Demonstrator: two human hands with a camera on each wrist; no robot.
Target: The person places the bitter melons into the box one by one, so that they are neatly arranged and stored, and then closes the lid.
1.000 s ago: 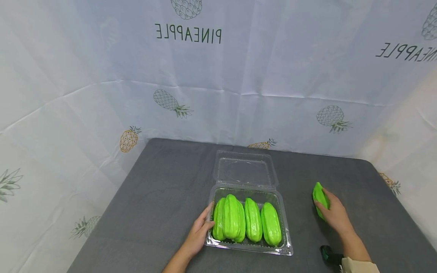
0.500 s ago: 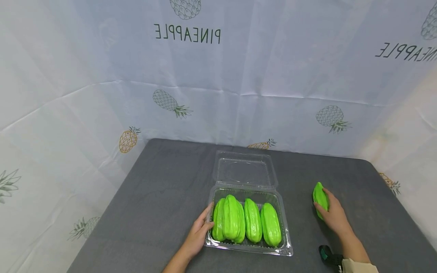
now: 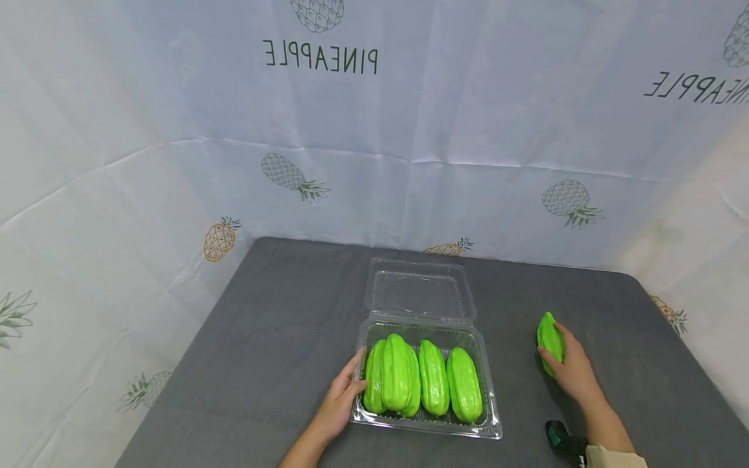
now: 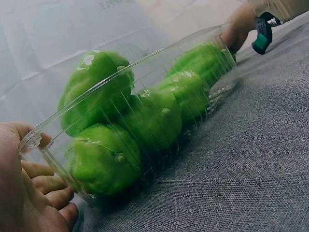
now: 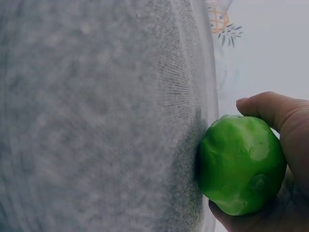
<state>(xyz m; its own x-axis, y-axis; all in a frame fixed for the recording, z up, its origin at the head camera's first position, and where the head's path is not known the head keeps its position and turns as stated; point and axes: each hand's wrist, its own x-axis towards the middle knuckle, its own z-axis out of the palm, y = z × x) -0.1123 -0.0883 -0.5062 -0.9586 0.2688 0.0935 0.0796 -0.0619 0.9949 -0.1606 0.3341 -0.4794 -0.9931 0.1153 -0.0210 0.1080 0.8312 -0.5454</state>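
A clear plastic clamshell box (image 3: 430, 424) stands on the table with its lid (image 3: 421, 292) folded back. Inside are several glossy green ridged fruits (image 3: 434, 377); one fruit (image 3: 398, 370) lies on top of others at the left. My left hand (image 3: 336, 400) holds the box's left wall, thumb at the rim. In the left wrist view, its fingers (image 4: 50, 193) curl along the outside of that wall. Off to the right, my right hand (image 3: 576, 370) grips another green ridged fruit (image 3: 549, 341) between thumb and fingers. In the right wrist view this fruit (image 5: 241, 164) is right at the tabletop.
The grey cloth-covered table (image 3: 263, 338) has rounded far corners. A white curtain (image 3: 468, 117) printed with pineapples hangs behind it and along both sides. A black-and-green device (image 3: 558, 435) is worn at the right wrist, by a beige sleeve (image 3: 614, 457).
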